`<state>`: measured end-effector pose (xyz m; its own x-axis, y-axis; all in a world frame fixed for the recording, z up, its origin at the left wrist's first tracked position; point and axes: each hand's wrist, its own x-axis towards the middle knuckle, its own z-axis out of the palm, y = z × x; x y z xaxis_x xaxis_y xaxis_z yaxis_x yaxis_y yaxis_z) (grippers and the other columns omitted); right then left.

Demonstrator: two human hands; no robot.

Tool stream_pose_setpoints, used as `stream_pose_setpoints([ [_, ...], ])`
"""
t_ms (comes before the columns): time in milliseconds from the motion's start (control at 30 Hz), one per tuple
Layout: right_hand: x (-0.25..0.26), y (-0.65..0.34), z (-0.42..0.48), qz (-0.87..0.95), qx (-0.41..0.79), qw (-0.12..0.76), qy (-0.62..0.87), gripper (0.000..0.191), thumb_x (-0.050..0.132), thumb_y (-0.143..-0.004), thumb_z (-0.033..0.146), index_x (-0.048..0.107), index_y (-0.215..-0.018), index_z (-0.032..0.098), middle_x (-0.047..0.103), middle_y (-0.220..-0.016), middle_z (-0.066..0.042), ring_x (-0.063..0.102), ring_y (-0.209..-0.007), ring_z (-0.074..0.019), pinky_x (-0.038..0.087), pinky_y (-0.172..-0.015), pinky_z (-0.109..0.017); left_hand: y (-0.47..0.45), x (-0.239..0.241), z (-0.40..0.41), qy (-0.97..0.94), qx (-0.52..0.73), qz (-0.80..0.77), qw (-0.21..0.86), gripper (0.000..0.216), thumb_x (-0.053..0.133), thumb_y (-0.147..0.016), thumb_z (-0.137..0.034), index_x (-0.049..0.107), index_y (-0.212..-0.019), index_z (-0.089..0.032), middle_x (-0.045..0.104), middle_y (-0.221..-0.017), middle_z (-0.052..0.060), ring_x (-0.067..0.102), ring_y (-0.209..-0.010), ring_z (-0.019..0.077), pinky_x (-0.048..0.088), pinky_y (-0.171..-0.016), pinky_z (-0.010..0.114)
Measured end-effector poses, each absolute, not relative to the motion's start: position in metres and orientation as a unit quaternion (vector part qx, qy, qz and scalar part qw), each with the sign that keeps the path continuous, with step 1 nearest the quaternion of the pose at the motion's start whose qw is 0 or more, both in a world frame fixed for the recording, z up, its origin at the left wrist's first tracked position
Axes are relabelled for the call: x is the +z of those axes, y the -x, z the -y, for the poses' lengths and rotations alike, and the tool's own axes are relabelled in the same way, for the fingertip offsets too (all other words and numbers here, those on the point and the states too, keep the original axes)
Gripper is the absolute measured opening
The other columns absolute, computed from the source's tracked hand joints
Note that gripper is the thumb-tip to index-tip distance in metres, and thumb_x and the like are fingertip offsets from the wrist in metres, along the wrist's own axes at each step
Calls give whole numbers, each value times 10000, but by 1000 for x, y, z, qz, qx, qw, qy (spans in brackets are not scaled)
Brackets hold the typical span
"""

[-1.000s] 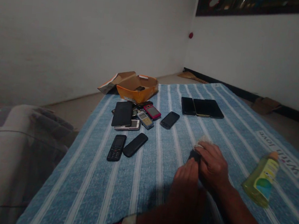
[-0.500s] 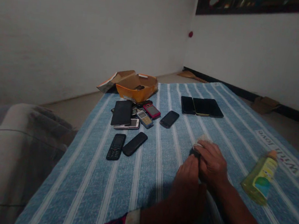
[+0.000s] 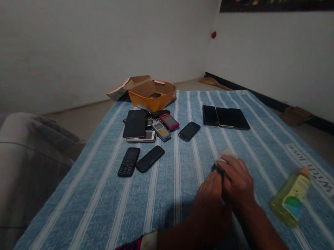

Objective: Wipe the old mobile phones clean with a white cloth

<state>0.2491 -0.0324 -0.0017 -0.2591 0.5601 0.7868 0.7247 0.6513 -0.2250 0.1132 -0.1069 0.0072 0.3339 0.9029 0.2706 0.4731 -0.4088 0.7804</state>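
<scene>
My left hand (image 3: pixel 210 209) is closed around a black phone-like object (image 3: pixel 217 169), mostly hidden by my fingers. Pressed against its far end, my right hand (image 3: pixel 237 180) is closed on a crumpled white cloth or tissue (image 3: pixel 228 153); which of the two I cannot tell. To the left lie a black keypad phone (image 3: pixel 129 162) and a black phone (image 3: pixel 150 159) at a slant. Farther back is another black phone (image 3: pixel 189 131), beside a pile with a pink phone (image 3: pixel 169 121), a blue keypad phone (image 3: pixel 161 130) and a black flat device (image 3: pixel 135 123).
An open orange cardboard box (image 3: pixel 151 101) stands behind the pile. Several dark smartphones lie side by side (image 3: pixel 226 118) at the back right. A bottle of yellow-green liquid (image 3: pixel 290 197) lies to the right on the striped blue cloth (image 3: pixel 86 212). A grey draped shape (image 3: pixel 9 172) is at left.
The view has shifted very slightly. Both hands stay together around the black object and the white material, with almost no visible movement.
</scene>
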Motion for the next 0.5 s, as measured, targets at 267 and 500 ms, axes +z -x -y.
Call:
stream_pose_setpoints([
  [267, -3, -249, 31, 788, -85, 455, 406, 288, 473, -875, 67, 694, -1018, 184, 691, -1035, -116, 621, -993, -245, 526, -861, -423, -103, 5, 115, -761, 345, -461, 300, 770, 544, -793, -124, 208, -1485, -160, 386, -1510, 227, 373, -1404, 364, 367, -1121, 614],
  [500, -1, -248, 31, 788, -89, 457, 403, 279, 476, -883, 65, 685, -1025, 184, 684, -1042, -118, 619, -973, -239, 530, -845, -423, -103, 1, 107, -778, 356, -417, 306, 796, 544, -817, -150, 152, -1508, -108, 321, -1539, 255, 300, -1440, 372, 330, -1143, 608],
])
